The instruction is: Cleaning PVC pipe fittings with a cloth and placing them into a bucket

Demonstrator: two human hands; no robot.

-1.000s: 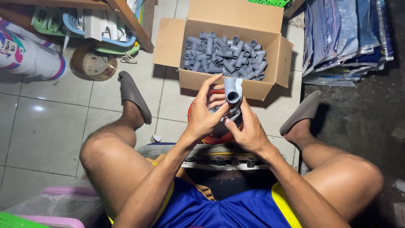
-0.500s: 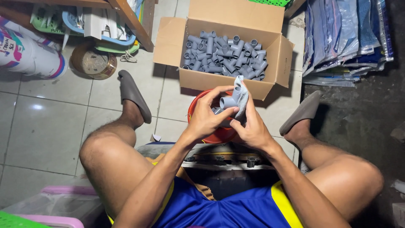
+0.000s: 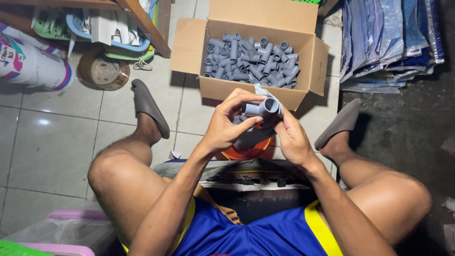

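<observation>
I see both hands now raised: left hand [image 3: 227, 124] pinches the grey pipe elbow [image 3: 261, 107], right hand [image 3: 290, 135] grips the cloth [image 3: 268, 93] around it.

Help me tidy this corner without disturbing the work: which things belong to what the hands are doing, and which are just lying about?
In use:
- left hand and right hand, both on a grey pipe fitting with a cloth
- cardboard box full of grey fittings
- orange bowl under the hands

Lying about:
- stacked plastic-wrapped packs
- round tin
- printed bucket
- pink tub
</observation>
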